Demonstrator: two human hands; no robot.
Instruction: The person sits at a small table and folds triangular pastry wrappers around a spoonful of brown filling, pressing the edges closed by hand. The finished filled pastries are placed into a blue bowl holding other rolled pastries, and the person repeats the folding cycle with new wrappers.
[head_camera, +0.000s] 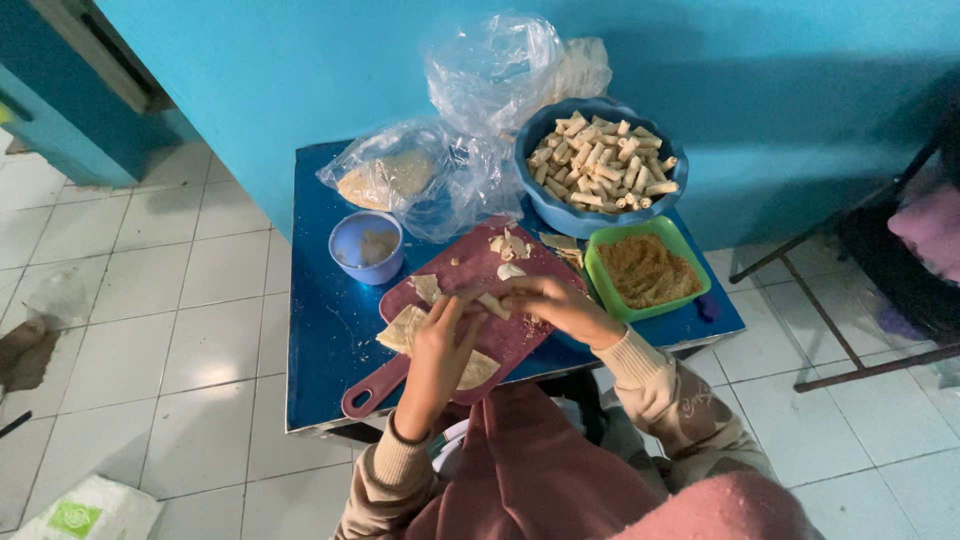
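My left hand (442, 348) and my right hand (553, 303) meet over a dark red cutting board (470, 270), both pinching a small pale roll of dough (493, 304). Thin triangular wrapper sheets (407, 327) lie on the board under my left hand. More wrapper scraps (510, 246) sit at the board's far end. A green square tray of brown crumbly filling (647, 270) stands right of the board. Behind it a blue scalloped bowl (600, 166) is heaped with finished rolls.
All of it rests on a small blue table (320, 340) against a turquoise wall. A small blue cup (366, 247) and clear plastic bags (420, 175) with flat wrappers stand at the back left. A dark metal chair frame (850, 300) is at the right, on white floor tiles.
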